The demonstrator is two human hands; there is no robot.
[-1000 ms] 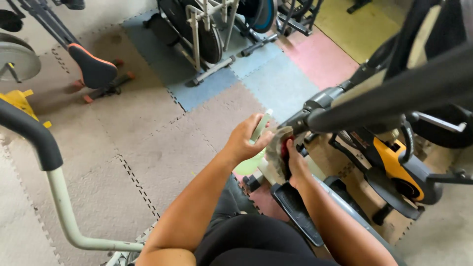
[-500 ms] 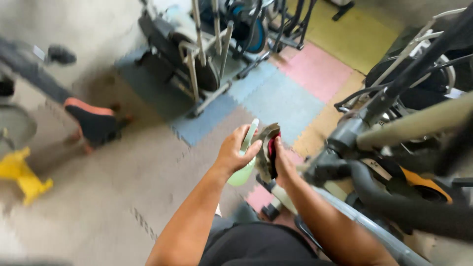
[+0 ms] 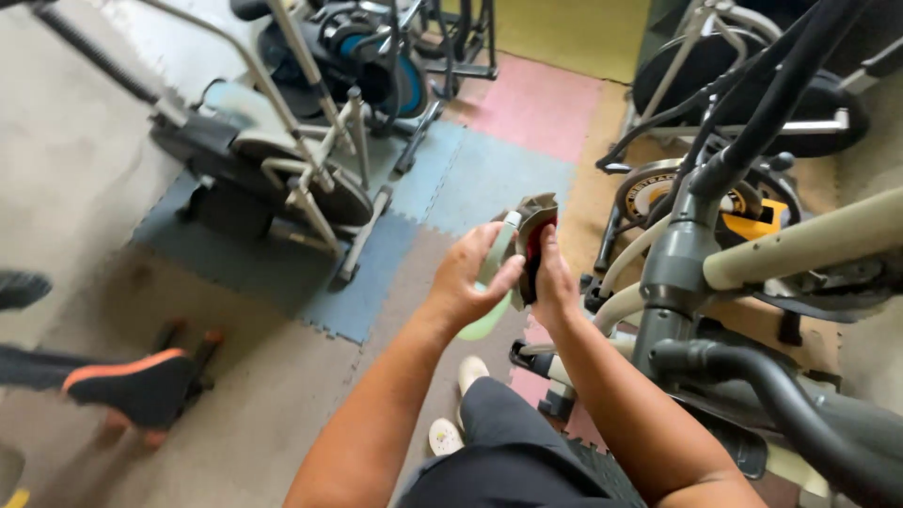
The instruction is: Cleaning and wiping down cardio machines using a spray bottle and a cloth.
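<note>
While the left hand (image 3: 467,279) clenches a pale green bottle (image 3: 493,268), the right hand (image 3: 553,282) grips a grey rag (image 3: 538,214) beside it.

The only package you can see is the pale green bottle (image 3: 491,268) that your left hand (image 3: 467,282) grips in the middle of the view, with the dark cloth (image 3: 532,246) in your right hand (image 3: 555,287) pressed against its side. On the machine to your right there is a yellow and black sticker (image 3: 750,224), and beside it a round wheel (image 3: 658,193) has a thin yellowish ring label around its face. You have no screens or signs in view.
</note>
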